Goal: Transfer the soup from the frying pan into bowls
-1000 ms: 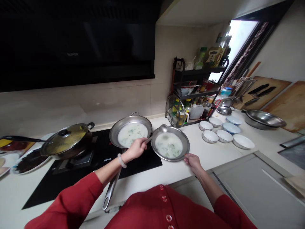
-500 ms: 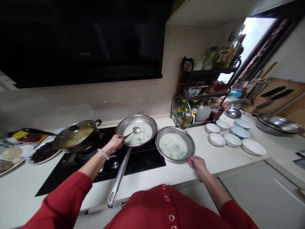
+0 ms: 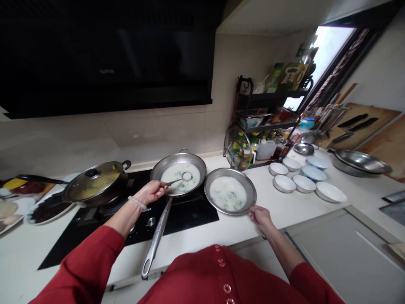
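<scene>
My left hand (image 3: 153,192) is closed round the handle of a ladle (image 3: 176,181). The ladle's bowl sits in white soup with green bits (image 3: 177,174), inside a steel frying pan (image 3: 202,159) on the stove. That pan's long handle (image 3: 157,238) points toward me. Right beside it, a shallow steel basin (image 3: 252,192) holds more of the same white soup (image 3: 228,192). My right hand (image 3: 261,216) pinches the near right rim of this basin, which rests partly over the cooktop's right end.
A lidded pan (image 3: 95,185) stands on the left of the black cooktop (image 3: 186,219), near a plate of dark food (image 3: 50,207). Several bowls (image 3: 303,183) are grouped to the right. Behind them are a glass lid (image 3: 237,147) and a spice rack (image 3: 272,126). A range hood (image 3: 107,84) hangs overhead.
The ladle's bowl has gone down into the soup and filled, where before it was held over the pan. My right hand stays on the basin's rim. The view has shifted slightly.
</scene>
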